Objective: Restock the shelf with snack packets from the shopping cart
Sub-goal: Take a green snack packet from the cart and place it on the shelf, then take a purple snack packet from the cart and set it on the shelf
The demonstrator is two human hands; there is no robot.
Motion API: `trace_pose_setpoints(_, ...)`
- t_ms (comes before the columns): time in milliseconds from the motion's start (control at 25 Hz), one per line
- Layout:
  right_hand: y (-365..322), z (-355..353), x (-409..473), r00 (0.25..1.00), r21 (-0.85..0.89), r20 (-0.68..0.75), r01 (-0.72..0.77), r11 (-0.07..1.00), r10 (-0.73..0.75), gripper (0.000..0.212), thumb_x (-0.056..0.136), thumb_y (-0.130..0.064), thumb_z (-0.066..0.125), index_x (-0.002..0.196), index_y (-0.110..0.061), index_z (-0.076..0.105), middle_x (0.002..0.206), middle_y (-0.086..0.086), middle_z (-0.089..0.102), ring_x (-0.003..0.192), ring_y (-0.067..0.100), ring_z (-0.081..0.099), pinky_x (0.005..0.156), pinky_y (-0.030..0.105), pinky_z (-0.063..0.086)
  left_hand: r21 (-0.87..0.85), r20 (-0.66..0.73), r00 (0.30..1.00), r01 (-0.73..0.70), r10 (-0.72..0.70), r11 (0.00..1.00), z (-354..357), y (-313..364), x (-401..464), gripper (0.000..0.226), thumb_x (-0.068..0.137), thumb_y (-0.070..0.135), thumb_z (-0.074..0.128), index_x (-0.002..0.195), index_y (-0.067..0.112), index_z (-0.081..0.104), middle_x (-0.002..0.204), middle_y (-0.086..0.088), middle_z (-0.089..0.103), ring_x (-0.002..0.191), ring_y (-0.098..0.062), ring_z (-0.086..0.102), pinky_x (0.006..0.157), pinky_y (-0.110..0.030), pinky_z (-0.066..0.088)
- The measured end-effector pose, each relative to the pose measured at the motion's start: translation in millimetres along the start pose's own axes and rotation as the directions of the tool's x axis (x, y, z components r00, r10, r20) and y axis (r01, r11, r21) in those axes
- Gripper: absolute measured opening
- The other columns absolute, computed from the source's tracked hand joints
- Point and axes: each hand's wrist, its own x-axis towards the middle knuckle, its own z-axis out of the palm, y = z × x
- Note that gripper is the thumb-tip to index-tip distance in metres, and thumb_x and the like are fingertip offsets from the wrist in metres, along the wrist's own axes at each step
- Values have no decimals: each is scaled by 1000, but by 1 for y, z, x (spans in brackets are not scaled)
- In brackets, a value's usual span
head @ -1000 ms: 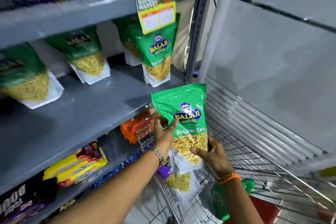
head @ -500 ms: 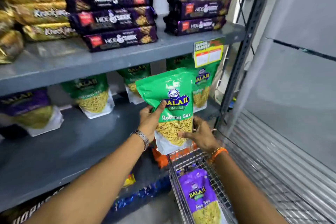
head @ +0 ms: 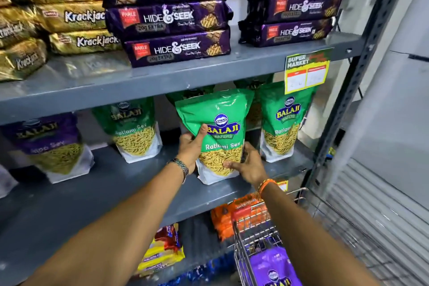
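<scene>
A green Balaji Ratlami Sev packet (head: 220,118) stands upright on the grey middle shelf (head: 116,183), its white base touching the shelf board. My left hand (head: 191,146) grips its left side with the thumb across the front. My right hand (head: 248,165) holds its lower right corner. Two more green packets stand on the same shelf, one to the left (head: 135,127) and one to the right (head: 282,121). Another green packet is partly hidden behind the held one. The wire shopping cart (head: 255,234) is at the bottom right, with a purple Balaji packet (head: 274,267) inside.
A purple Aloo Sev packet (head: 48,144) stands at the shelf's left. The upper shelf carries Hide & Seek stacks (head: 169,16) and gold Krackjack packs (head: 69,14). A yellow price tag (head: 306,72) hangs from its edge. Orange packs (head: 232,218) lie on the lower shelf. A grey upright post (head: 362,62) stands at right.
Both hands have lifted the green packet up from above the cart and set it onto the middle shelf between the other green packets. The view has risen to show the upper shelf.
</scene>
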Motion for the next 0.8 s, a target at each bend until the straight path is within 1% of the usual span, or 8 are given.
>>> trace_pose_setpoints(120,5,2,3,1000,11,2,-16,1000,16,68,64,7,87,123,-3,53,120,18,71,115,33,68,97,52,56,-6,55,998,-7,7,1000,-5,-4,6,16,88,31,66,94,17,73,90,9,78,84,-6,74,74,-25,57)
trace_pose_setpoints(280,-11,-6,-6,998,30,25,-60,998,60,72,66,17,81,128,-1,50,132,22,63,123,30,61,96,39,58,-40,-10,1000,-12,11,999,-9,3,-9,14,84,19,72,98,15,71,98,3,75,80,-2,73,75,-25,56)
trace_pose_setpoints(360,-28,-23,-17,994,146,-20,-102,984,106,81,67,28,71,139,4,41,144,23,52,127,24,53,98,33,56,-100,-126,992,-18,5,995,-5,11,-28,35,81,8,74,115,4,65,114,-7,70,92,-8,71,81,-23,56)
trace_pose_setpoints(440,-36,-51,-42,987,185,-95,-111,976,131,82,69,29,68,142,5,40,143,21,51,127,23,51,108,41,47,-135,-364,928,26,-74,991,2,15,-53,59,76,4,78,131,-1,55,128,-12,62,110,-15,64,90,-22,51)
trace_pose_setpoints(520,-30,-86,-82,970,174,-181,-133,976,164,75,72,27,68,140,8,42,130,19,60,116,22,59,104,38,48,-149,-500,850,103,-165,983,20,2,-88,61,76,4,78,132,0,55,119,-6,66,97,-6,65,80,-13,48)
trace_pose_setpoints(600,-7,-113,-133,929,255,-259,-197,947,263,64,77,30,59,137,15,41,109,16,64,93,13,67,84,26,60,-120,-479,860,134,-175,984,46,-25,-132,52,78,4,75,127,3,59,112,-3,69,90,-4,64,75,-10,47)
trace_pose_setpoints(680,31,-131,-182,873,254,-304,-311,916,381,56,78,31,57,131,20,43,94,13,61,73,3,69,65,18,60,-97,-399,883,228,-248,969,83,-62,-171,47,80,5,73,126,3,61,120,-7,68,101,-13,64,78,-11,50)
trace_pose_setpoints(800,104,-148,-237,766,87,-319,-562,822,558,62,74,16,75,130,17,47,92,9,54,76,13,59,60,14,54,-113,-245,795,544,-554,831,129,-129,-200,44,88,10,66,129,-2,58,131,-18,63,119,-29,62,95,-29,51)
